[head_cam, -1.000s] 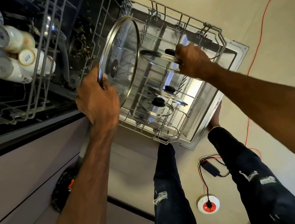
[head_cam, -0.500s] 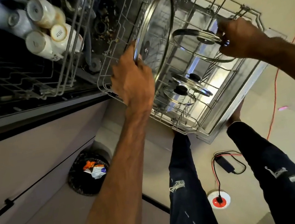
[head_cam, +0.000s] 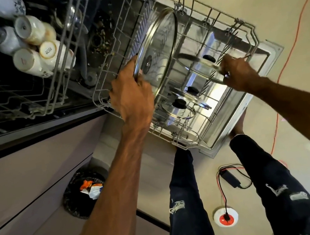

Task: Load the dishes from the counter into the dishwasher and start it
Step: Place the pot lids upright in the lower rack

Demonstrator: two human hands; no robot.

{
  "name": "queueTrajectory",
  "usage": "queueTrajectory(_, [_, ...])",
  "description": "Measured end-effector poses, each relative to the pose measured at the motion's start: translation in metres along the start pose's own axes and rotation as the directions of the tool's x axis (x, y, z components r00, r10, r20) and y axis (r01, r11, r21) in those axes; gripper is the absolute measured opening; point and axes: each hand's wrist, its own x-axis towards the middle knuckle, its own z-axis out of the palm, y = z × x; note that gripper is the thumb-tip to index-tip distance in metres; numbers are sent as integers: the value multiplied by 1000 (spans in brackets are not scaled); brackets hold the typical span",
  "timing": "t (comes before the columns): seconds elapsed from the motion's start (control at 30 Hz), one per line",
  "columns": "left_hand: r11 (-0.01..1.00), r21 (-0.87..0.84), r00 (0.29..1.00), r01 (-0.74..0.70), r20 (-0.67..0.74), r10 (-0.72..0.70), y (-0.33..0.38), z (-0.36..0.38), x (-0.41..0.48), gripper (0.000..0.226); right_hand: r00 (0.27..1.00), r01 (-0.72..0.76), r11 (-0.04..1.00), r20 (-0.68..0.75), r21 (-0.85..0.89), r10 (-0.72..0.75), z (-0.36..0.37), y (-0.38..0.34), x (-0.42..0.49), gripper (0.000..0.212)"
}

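Note:
The dishwasher's lower wire rack (head_cam: pixel 185 143) is pulled out over the open door (head_cam: pixel 273 55). My left hand (head_cam: pixel 133 98) grips the rim of a large glass lid (head_cam: pixel 160 45) that stands on edge at the rack's left side. My right hand (head_cam: pixel 237 72) grips the rim of a medium glass lid (head_cam: pixel 196 61) with a black knob, tilted over the rack's middle. Two smaller glass lids (head_cam: pixel 178 108) with black knobs lie lower in the rack. The upper rack (head_cam: pixel 60 85) holds several upturned mugs (head_cam: pixel 30 61).
A black bin (head_cam: pixel 81 195) with rubbish stands by the cabinet fronts at lower left. My legs in dark jeans stand beside the open door. An orange cable (head_cam: pixel 283 71) runs over the floor at right, and a black adapter (head_cam: pixel 230 176) with a white-red socket (head_cam: pixel 226 218) lies between my feet.
The view has shifted. My right hand with the medium lid has come down lower over the rack. My left hand keeps its grip on the large upright lid.

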Motion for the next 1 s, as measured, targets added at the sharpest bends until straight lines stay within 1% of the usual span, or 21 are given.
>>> queueTrajectory(0.07, [1000,4,1000,-13,8,13,5,-2,2,23,999,-27,999,46,22,26,7,3,2,36])
queueTrajectory(0.13, [998,-10,998,-67,12,67,12,-9,4,24,990,-66,995,126,74,56,1,3,6,43])
queueTrajectory(0.2, [988,10,988,-153,27,152,22,-20,7,27,972,-115,992,210,50,103,-19,-5,4,70])
queueTrajectory(0.23, [978,26,977,-209,34,208,26,-26,9,30,973,-126,990,201,55,112,-32,-12,0,87])
queueTrajectory(0.27, [961,39,961,-274,38,272,33,-33,13,33,989,-100,989,115,106,87,-50,-22,-4,102])
queueTrajectory(0.3, [939,57,941,-338,50,336,39,-39,18,34,999,-34,983,-5,182,36,-68,-33,-9,112])
queueTrajectory(0.37, [889,63,889,-454,103,447,53,-45,29,35,973,148,955,-210,256,-94,-104,-53,-17,117])
queueTrajectory(0.4, [859,46,856,-510,122,502,61,-46,35,35,947,236,940,-275,246,-166,-118,-59,-17,111])
queueTrajectory(0.43, [828,9,821,-561,135,555,72,-44,43,35,920,311,920,-317,238,-229,-131,-62,-15,97])
queueTrajectory(0.5, [770,-86,754,-632,165,636,93,-32,59,35,866,421,883,-383,207,-322,-150,-60,-5,54])
queueTrajectory(0.53, [748,-130,728,-651,175,663,101,-22,69,34,842,456,871,-406,183,-356,-158,-58,-4,38])
queueTrajectory(0.6, [730,-231,710,-643,177,681,117,0,83,34,834,441,890,-423,121,-356,-163,-50,-5,28])
queueTrajectory(0.63, [740,-266,726,-617,169,666,124,10,86,35,838,408,909,-433,91,-333,-163,-45,-7,28])
queueTrajectory(0.7, [809,-279,813,-518,136,567,136,30,87,41,845,324,945,-465,51,-265,-162,-35,-11,19])
queueTrajectory(0.77, [914,-245,927,-322,114,357,138,50,82,50,859,227,973,-476,28,-187,-158,-24,-8,10])
queueTrajectory(0.8, [954,-221,965,-201,123,232,135,60,77,51,866,187,982,-473,11,-159,-156,-19,-5,11])
queueTrajectory(0.83, [977,-201,981,-74,160,107,129,73,73,49,878,153,988,-459,-1,-137,-152,-13,-2,11])
queueTrajectory(0.87, [983,-179,973,51,229,-9,122,87,68,46,893,125,992,-435,-5,-115,-149,-8,-1,10])
queueTrajectory(0.9, [978,-143,945,153,309,-103,113,101,61,43,909,105,994,-404,-8,-99,-146,-5,0,8])
queueTrajectory(0.93, [971,-107,912,214,377,-159,105,117,54,40,922,91,996,-377,-11,-89,-143,-4,1,8])
queueTrajectory(1.0, [963,-46,861,264,460,-215,90,142,43,35,937,74,997,-342,-13,-74,-137,-4,5,8])
